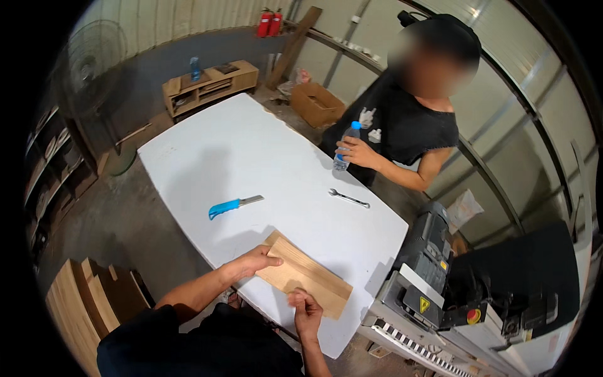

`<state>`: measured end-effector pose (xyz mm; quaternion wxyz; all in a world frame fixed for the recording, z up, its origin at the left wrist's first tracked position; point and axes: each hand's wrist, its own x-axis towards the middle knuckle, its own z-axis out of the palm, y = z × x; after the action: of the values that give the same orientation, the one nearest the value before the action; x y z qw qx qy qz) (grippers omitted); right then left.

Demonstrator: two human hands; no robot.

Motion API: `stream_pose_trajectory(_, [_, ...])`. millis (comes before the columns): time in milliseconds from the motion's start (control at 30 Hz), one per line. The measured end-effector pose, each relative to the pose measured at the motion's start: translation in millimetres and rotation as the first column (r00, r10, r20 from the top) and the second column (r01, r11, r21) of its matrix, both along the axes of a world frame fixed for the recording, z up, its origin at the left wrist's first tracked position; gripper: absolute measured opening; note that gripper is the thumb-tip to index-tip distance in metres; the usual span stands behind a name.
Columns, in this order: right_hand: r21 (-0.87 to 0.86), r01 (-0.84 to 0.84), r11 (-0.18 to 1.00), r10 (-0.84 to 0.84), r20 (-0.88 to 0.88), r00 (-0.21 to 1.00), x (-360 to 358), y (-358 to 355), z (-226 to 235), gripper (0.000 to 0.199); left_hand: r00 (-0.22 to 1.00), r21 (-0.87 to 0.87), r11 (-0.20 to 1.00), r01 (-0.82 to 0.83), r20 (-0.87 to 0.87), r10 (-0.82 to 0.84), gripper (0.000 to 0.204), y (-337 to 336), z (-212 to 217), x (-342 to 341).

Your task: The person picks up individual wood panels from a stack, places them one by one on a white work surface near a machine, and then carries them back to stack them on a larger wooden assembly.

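I see wood board (pixel 306 274) flat on white table (pixel 251 151) near edge | long axis upper-L to lower-R | L hand (pixel 254 261) fingers curled on upper-L end | R hand (pixel 306 309) pinching near long edge, both touching.

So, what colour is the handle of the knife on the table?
Bright blue; the knife shows best in the head view.

Bright, even light from above; white bench (pixel 251 151) near blown out at centre. Soft shadows fall toward near-left under hands and board. Strong fisheye: edges bend, black vignette all round. Far-left shelves dim. Slight softness overall, co-worker's face blurred.
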<state>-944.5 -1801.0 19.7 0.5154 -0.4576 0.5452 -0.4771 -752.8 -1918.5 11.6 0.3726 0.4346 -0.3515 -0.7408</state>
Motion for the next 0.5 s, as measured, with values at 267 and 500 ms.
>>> stream_pose_trajectory(267, [-0.206, -0.343, 0.917, -0.077, -0.932, 0.355, 10.2, -50.8, -20.9, 0.065, 0.199, -0.562, 0.724, 0.399, 0.824, 0.530, 0.077, 3.0, -0.7, -13.8])
stream_pose_trajectory(500, [-0.117, -0.225, 0.967, -0.050, -0.958, 0.282, -10.0, -24.9, -20.9, 0.075, 0.262, -0.347, 0.847, 0.403, 0.930, 0.257, 0.094, 13.9, -9.8, -5.4])
